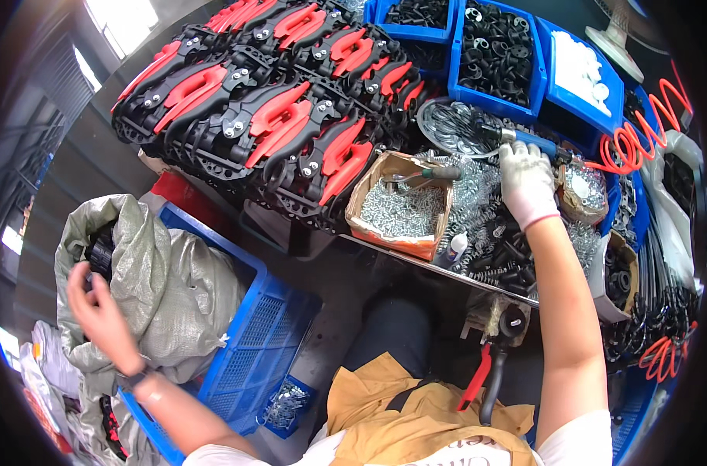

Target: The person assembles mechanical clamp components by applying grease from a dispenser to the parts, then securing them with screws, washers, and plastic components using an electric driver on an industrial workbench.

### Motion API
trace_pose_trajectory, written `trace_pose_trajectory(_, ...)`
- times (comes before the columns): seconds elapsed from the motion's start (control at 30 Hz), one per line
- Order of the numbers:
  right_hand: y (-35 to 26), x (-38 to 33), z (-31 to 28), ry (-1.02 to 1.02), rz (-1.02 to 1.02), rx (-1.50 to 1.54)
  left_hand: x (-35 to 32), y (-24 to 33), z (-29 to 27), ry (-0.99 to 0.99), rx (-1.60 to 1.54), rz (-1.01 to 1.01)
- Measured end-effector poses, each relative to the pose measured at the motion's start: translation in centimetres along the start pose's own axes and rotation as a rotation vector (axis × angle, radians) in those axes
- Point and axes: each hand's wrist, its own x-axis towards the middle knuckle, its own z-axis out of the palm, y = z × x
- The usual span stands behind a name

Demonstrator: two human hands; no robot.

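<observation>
My bare left hand [101, 314] is at the mouth of a grey-green woven sack [163, 272], its fingers apart beside the black parts [101, 250] inside. It seems to hold nothing. My right hand [526, 182], in a white glove, has its fingers closed over a blue and black air screwdriver [541, 143] lying above the loose hardware. The tool joins a coiled red air hose [629, 151]. Below the bench edge, in front of my body, a tool with one red handle [475, 379] and one black handle [494, 384] hangs from a small fixture [511, 320].
Rows of red and black tool assemblies [280, 116] fill the bench's left side. A carton of screws [400, 210] stands mid-bench, near springs [478, 186]. Blue bins [499, 54] line the back. The sack rests on a blue crate [264, 322]; black rods [656, 287] hang at right.
</observation>
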Motion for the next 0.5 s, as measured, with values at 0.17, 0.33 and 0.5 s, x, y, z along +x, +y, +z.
trace_pose_trajectory(0.17,-0.1,-6.5,-4.3,0.187,0.031,0.483,5.4,-24.4,1.2,-0.533,0.975,-0.096)
trace_pose_trajectory(0.33,-0.4,-21.4,-3.8,0.252,0.063,1.207,8.4,-38.4,7.2,-0.920,0.524,0.294)
trace_pose_trajectory(0.5,-1.6,-23.2,-2.7,0.349,-0.001,0.933,8.6,-37.0,13.4,-0.569,-0.183,-0.363)
